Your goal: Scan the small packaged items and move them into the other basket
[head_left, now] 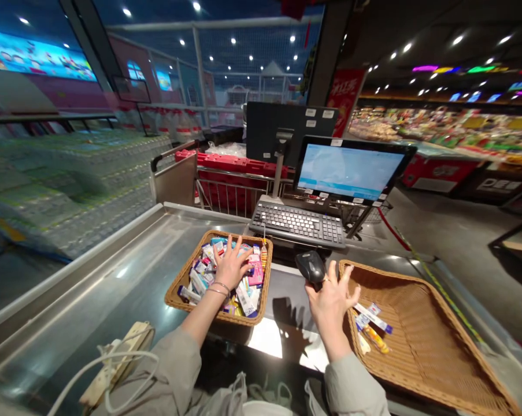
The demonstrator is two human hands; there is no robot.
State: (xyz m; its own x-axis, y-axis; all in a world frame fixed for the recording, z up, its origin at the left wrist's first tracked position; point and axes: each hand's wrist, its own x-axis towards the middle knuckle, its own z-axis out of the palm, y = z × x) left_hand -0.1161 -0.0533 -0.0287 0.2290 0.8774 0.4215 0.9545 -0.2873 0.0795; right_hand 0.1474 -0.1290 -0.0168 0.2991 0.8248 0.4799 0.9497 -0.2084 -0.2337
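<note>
My left hand (231, 267) is spread over a small wicker basket (174, 293) filled with several small boxes and packets, its fingertips near the packages. Whether it touches them I cannot tell. My right hand (331, 293), fingers apart, is beside a black barcode scanner (311, 266) and at the left rim of a larger wicker basket (429, 323). Inside that basket's left end lie a white and blue box (373, 318), an orange-yellow packet (376, 340) and other small items.
Behind the baskets stand a black keyboard (299, 222) and a lit monitor (348, 171) on the metal counter (134, 271). A power strip (115, 364) with white cables lies at the lower left. A metal cart (174, 176) stands beyond the counter.
</note>
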